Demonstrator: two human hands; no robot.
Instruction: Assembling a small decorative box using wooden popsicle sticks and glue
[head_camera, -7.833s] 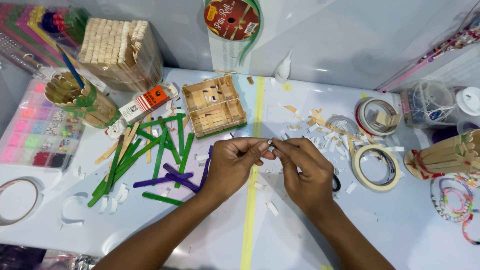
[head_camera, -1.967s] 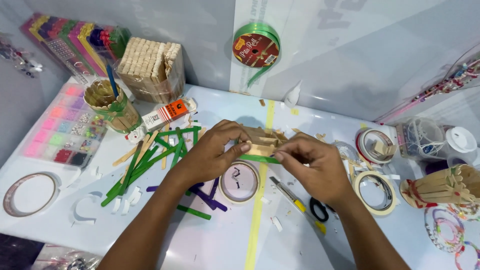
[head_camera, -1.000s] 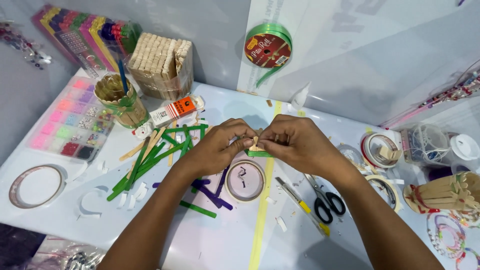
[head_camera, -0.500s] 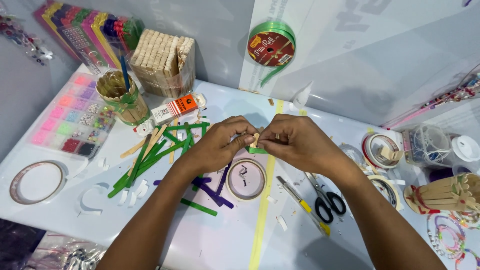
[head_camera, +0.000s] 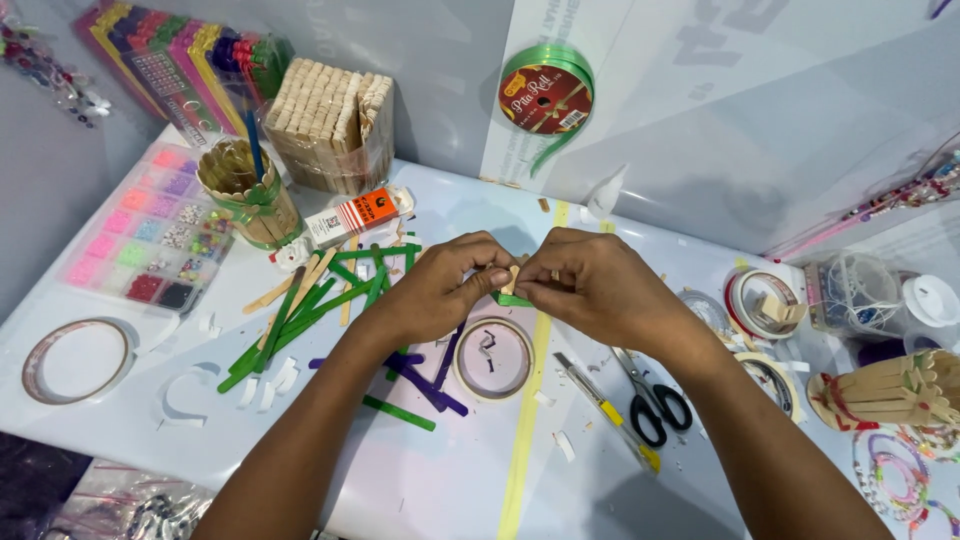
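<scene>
Both hands pinching one little stick piece above the white bench (head_camera: 420, 480).

Left hand (head_camera: 440, 292) and right hand (head_camera: 590, 285) each have a tight fingertip grip on the small green-and-tan craft stick piece (head_camera: 510, 290), right over the tape ring (head_camera: 493, 358); black-handled scissors (head_camera: 650, 400) nearby, green ribbon spool (head_camera: 546, 98) further back.

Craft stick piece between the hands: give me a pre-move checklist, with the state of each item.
1. Both hands on the piece: left hand and right hand pinch the small stick piece from either side: ok.
2. Piece clear of the table: held above it: ok.
3. Piece's joint aligned: hidden by fingers: cannot tell.
4. Tape ring within reach, just below the hands: ok.
5. Scissors and utility knife lying apart from the hands: ok.
6. Knife blade retracted: cannot tell.
</scene>
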